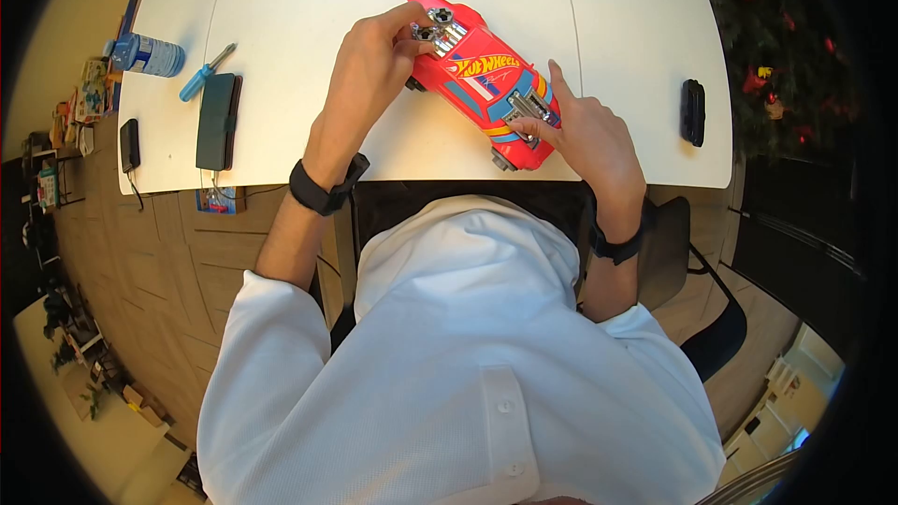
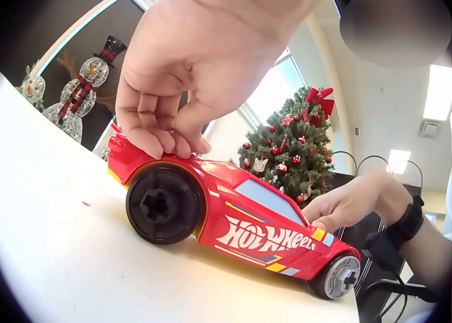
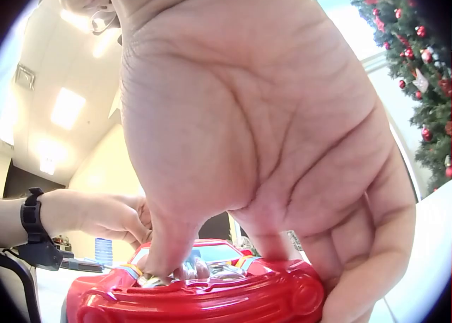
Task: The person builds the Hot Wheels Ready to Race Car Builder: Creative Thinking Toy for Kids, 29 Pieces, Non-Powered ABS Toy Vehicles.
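Observation:
A red Hot Wheels toy car (image 1: pixel 483 40) sits on the white table, angled with its grey front wheel (image 1: pixel 503 160) toward the person. My left hand (image 1: pixel 370 64) pinches the chrome engine piece (image 1: pixel 450 35) at the car's rear with thumb and fingers. In the left wrist view those fingertips (image 2: pixel 164 143) are curled down at the car's back, above the black rear wheel (image 2: pixel 164 204); the chrome piece is hidden there. My right hand (image 1: pixel 599 145) grips the front end, its thumb by the silver hood engine (image 1: pixel 527 108) and its other fingers along the far side.
At the table's left lie a water bottle (image 1: pixel 150 55), a blue-handled screwdriver (image 1: pixel 197 82), a dark phone case (image 1: pixel 219 122) and a small black device (image 1: pixel 129 144). Another black item (image 1: pixel 692 112) lies at the right. A Christmas tree (image 1: pixel 767 56) stands beyond the table's right edge.

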{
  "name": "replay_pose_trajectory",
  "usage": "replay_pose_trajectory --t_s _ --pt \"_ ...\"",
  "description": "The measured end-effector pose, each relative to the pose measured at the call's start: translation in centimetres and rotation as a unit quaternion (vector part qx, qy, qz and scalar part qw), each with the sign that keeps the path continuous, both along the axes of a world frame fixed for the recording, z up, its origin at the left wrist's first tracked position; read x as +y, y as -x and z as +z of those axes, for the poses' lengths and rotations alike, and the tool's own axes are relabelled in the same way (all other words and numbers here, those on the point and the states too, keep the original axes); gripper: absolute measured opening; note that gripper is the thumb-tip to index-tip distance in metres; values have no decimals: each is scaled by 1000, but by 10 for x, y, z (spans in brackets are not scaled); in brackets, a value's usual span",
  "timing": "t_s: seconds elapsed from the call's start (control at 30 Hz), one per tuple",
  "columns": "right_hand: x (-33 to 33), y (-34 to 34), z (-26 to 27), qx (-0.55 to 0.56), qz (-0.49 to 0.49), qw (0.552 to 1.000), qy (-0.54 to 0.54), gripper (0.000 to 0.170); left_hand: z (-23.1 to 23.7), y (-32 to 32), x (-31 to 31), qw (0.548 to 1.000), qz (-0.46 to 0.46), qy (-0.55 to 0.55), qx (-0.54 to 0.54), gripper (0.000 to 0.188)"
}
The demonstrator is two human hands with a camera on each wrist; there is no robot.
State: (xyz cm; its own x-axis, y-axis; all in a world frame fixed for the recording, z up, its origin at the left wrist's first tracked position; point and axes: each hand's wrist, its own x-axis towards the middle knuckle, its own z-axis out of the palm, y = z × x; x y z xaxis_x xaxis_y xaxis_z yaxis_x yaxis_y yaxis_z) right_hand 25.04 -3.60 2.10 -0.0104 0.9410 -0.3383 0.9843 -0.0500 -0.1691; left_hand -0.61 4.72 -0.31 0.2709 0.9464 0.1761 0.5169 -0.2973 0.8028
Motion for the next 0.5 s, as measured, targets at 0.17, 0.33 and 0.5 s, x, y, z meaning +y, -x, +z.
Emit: replay_pose_trajectory --t_s 0.17,0.33,0.5 --pt "0 1 -1 3 4 1000 -3 109 2 3 2 1000 -13 17 12 18" --pt "-1 0 -2 4 3 1000 -11 110 1 3 4 1000 -17 20 10 17" --pt "0 0 -2 4 4 1000 -11 108 -6 1 4 1000 -18 2 4 16"
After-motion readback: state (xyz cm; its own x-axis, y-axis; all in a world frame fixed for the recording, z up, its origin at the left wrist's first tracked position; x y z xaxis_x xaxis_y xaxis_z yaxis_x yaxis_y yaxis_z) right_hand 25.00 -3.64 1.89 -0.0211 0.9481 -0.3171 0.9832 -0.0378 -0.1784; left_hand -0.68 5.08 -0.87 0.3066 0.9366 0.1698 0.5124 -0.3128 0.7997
